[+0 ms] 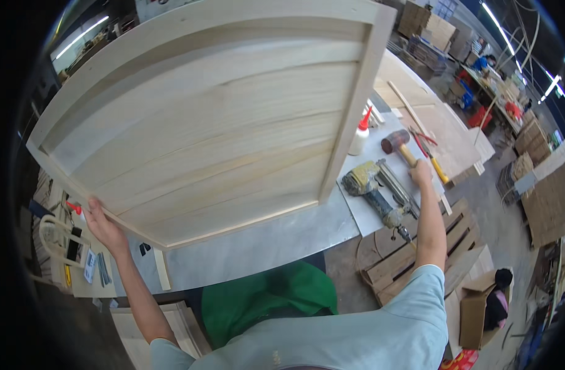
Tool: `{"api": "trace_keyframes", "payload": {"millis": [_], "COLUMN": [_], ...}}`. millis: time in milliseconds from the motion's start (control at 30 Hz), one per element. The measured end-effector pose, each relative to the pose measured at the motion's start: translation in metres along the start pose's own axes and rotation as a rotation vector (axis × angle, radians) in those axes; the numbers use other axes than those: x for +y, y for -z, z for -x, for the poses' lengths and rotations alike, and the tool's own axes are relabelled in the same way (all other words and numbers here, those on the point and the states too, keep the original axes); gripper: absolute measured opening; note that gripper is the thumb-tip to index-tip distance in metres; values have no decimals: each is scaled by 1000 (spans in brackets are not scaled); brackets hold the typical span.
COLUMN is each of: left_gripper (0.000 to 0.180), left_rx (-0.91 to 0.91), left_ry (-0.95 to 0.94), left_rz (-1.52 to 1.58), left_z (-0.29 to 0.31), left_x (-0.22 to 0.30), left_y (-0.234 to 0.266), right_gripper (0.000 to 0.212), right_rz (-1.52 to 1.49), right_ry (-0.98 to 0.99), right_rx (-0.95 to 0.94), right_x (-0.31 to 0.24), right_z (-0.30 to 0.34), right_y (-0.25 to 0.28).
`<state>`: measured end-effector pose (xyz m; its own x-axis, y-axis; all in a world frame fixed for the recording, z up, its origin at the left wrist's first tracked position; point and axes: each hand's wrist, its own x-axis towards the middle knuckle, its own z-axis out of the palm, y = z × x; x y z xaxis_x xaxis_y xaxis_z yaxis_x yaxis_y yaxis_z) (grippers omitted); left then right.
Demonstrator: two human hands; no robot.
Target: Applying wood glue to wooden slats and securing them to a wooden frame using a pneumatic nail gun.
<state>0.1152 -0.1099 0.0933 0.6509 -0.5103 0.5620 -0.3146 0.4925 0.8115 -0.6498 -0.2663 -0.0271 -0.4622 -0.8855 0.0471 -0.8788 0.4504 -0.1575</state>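
A large framed wooden panel (221,117) stands tilted up on the grey worktable (257,246). My left hand (105,228) grips the panel's lower left edge, with the thumb side against the frame. Away to the right, my right hand (420,172) is closed round the wooden handle of a mallet (395,142) with a dark reddish-brown head. Beside the mallet lies a nail gun (375,191), its hose fitting toward the table's near edge. A white glue bottle (359,139) with a red tip stands between the panel and the mallet. Pliers (424,143) lie just beyond the mallet.
Plywood sheets and thin strips (412,108) cover the far right of the bench. A wooden pallet (387,271) and an open cardboard box (476,308) sit on the floor to the right. Another red-tipped bottle (74,208) is left of the panel. Green cloth (270,296) covers my lap area.
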Motion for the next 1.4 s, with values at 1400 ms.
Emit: {"api": "trace_keyframes", "payload": {"millis": [1400], "left_gripper": [48], "left_rx": [-96], "left_ry": [-54], "left_rz": [103], "left_z": [9], "left_x": [-1], "left_y": [3], "right_gripper": [46], "right_rz": [-194], "right_ry": [465], "right_rx": [132], "right_x": [-212], "right_z": [189], "right_y": [446]}}
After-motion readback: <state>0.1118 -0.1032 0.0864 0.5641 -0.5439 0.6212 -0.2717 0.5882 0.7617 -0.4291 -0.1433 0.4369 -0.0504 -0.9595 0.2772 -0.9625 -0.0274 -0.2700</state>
